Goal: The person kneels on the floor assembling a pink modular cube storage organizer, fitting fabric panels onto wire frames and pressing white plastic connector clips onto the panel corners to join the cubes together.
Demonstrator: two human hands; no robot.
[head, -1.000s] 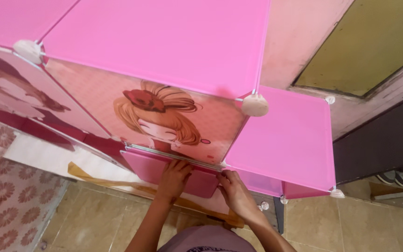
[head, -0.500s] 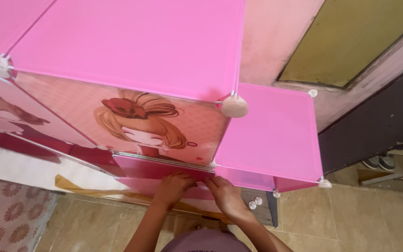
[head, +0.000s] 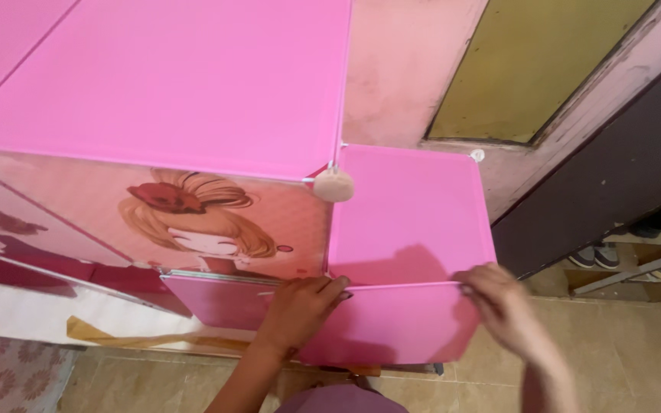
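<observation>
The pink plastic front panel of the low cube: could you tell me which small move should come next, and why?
Probably press its right top corner home. The left hand pins the pink plastic front panel at its left top corner, and the right hand pinches the right corner, beside the pink top panel.

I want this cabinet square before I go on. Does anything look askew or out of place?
Yes. The front pink panel held by the left hand and right hand hangs tilted outward below the low cube's top, not flush. Whether it is clipped in cannot be told.
</observation>
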